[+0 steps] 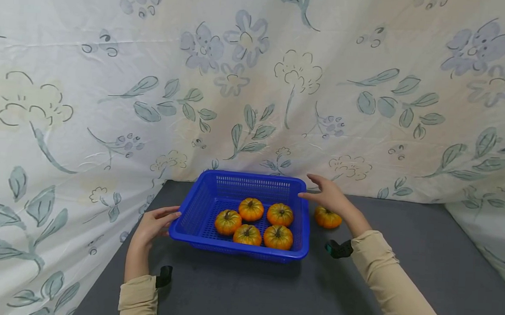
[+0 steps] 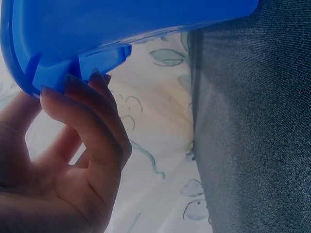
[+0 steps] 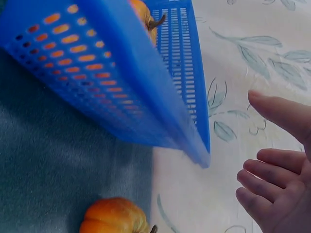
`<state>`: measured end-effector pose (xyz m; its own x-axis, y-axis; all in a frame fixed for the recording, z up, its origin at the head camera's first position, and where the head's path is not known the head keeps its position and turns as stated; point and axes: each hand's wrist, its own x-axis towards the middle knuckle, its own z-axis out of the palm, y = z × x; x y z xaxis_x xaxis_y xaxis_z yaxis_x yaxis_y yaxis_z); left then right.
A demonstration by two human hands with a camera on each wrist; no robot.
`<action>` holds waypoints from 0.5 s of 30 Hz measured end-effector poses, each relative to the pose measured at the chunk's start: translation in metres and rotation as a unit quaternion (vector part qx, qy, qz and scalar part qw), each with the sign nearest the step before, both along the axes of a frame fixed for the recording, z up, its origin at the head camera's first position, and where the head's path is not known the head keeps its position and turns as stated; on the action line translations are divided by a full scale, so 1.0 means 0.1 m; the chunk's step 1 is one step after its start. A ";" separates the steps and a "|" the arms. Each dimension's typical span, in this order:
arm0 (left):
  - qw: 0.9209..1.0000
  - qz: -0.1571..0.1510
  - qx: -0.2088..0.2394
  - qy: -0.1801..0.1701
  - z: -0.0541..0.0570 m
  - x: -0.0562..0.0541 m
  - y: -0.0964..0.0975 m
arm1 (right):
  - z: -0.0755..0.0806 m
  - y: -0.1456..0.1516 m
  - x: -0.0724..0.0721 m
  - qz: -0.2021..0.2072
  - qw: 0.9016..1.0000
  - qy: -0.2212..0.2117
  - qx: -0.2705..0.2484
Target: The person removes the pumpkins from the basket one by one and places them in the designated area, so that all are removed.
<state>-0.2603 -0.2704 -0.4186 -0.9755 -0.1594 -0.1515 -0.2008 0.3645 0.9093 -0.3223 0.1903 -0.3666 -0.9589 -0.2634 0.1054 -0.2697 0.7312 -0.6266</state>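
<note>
A blue plastic basket (image 1: 251,176) with slotted walls holds several small orange pumpkins (image 1: 251,209), their stems mostly upward. At its left end, my left hand (image 1: 152,224) grips the rim; the left wrist view shows curled fingers (image 2: 92,126) under the basket's edge. My right hand (image 1: 331,196) is beside the basket's right back corner with thumb and fingers spread. In the right wrist view that hand (image 3: 284,179) is apart from the rim and holds nothing. One more pumpkin (image 1: 327,218) sits outside the basket, below the right hand and partly hidden by it.
A dark grey tabletop (image 1: 228,294) lies under everything. Behind and to the sides hangs a white cloth (image 1: 248,71) with flower and leaf prints, close to the basket's back edge. Each wrist wears a black strap with a small device (image 1: 338,249).
</note>
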 end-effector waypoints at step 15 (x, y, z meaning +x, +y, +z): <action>1.000 -0.002 -0.001 0.007 0.01 0.01 0.01 | 0.05 -0.24 -0.06 0.040 0.999 -0.022 0.000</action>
